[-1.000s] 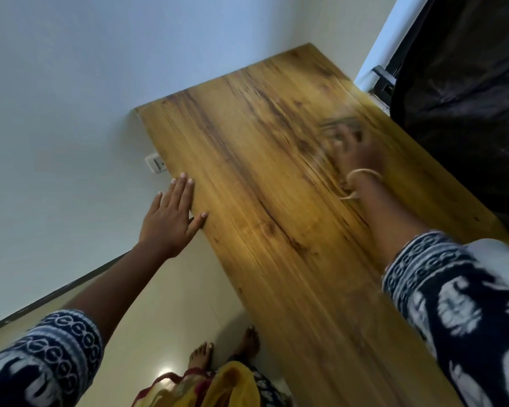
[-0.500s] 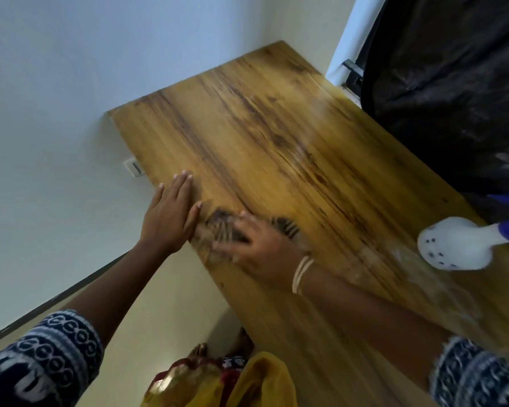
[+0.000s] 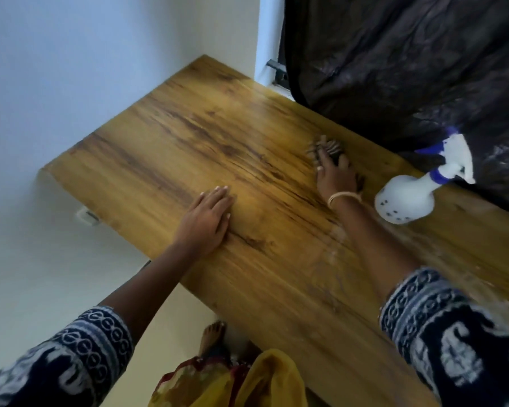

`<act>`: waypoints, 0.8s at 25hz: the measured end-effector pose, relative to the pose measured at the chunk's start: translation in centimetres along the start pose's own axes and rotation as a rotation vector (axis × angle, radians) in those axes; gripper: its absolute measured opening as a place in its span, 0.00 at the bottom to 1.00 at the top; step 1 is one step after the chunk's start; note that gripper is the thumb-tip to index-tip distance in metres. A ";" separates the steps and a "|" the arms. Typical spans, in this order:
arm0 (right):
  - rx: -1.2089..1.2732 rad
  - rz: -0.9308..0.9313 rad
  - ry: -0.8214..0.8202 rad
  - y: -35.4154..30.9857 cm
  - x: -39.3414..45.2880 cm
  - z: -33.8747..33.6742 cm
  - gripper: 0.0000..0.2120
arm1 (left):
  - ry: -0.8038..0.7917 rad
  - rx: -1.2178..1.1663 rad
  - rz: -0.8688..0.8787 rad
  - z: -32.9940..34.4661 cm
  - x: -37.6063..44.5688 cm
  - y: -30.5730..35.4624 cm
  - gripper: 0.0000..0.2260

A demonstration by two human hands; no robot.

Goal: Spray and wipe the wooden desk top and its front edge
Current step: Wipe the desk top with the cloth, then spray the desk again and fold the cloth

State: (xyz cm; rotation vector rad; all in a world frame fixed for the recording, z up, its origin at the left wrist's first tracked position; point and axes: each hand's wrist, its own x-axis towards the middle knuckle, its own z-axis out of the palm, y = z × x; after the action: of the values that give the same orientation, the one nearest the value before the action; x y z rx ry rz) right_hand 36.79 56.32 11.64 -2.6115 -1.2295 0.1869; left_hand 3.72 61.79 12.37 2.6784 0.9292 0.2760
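The wooden desk top [image 3: 188, 136] runs from the far left corner to the near right. My left hand [image 3: 207, 220] lies flat and open on it close to the front edge. My right hand [image 3: 335, 174] presses a dark patterned cloth [image 3: 328, 148] onto the wood near the back edge; the cloth is blurred and mostly hidden under the fingers. A white spray bottle [image 3: 406, 198] with a blue collar and white trigger stands on the desk just right of my right wrist. Pale wet streaks [image 3: 441, 254] show on the wood at the right.
A black plastic sheet [image 3: 409, 69] hangs along the back of the desk. A pale wall [image 3: 71, 69] closes the far left end, with a wall socket [image 3: 86, 216] below the desk edge. My bare foot [image 3: 213, 333] stands on the floor under the front edge.
My right hand has swept the cloth from the front edge beside my left hand across to the back edge near the bottle. My left hand sits further onto the top. The view shifted right.
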 end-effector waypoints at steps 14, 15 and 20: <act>0.724 0.651 0.716 0.5 -12.8 -6.8 0.17 | -0.136 -0.307 0.173 -0.1 8.1 7.4 0.19; 0.702 0.731 0.739 1.1 -12.5 -7.7 0.24 | -0.124 -0.312 0.179 -0.1 8.5 7.5 0.19; 0.535 0.725 0.603 3.7 -9.2 -10.3 0.40 | -0.149 -0.246 0.109 0.2 10.6 6.8 0.20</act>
State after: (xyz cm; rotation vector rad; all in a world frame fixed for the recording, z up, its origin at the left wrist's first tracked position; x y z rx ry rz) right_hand 35.97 45.21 20.57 -2.2408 -0.0010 -0.1291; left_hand 15.82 63.30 15.38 2.4862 0.6602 0.1966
